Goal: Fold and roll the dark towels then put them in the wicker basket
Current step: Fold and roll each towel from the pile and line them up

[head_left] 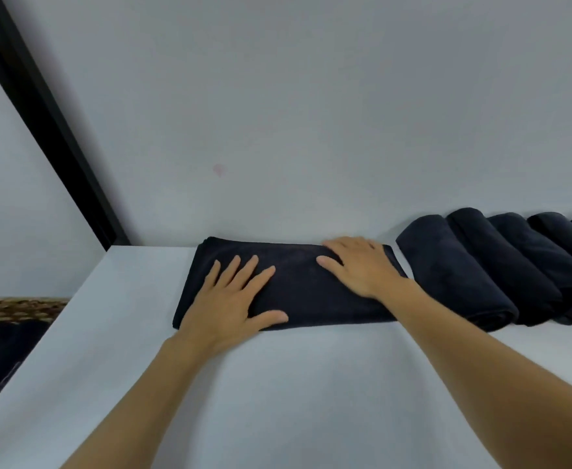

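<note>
**Folded towel pressed flat, roll not yet begun**

We find both hands flat, palms down, fingers spread, gripping nothing. Left hand [235, 299] presses the near-left part of the folded dark towel [298, 289]; right hand [359, 265] presses its far-right part. Towel lies on the white bench [278, 384] against the wall, just beside a row of rolled towels [487, 265] to the right. Wicker basket [17, 309] sits low at left, off the bench edge, partly visible.

Recs, our judgement: smooth creases outward, square the edges w/ each other, then roll from one short end, keeping even pressure so the roll stays tight and matches the others.
</note>
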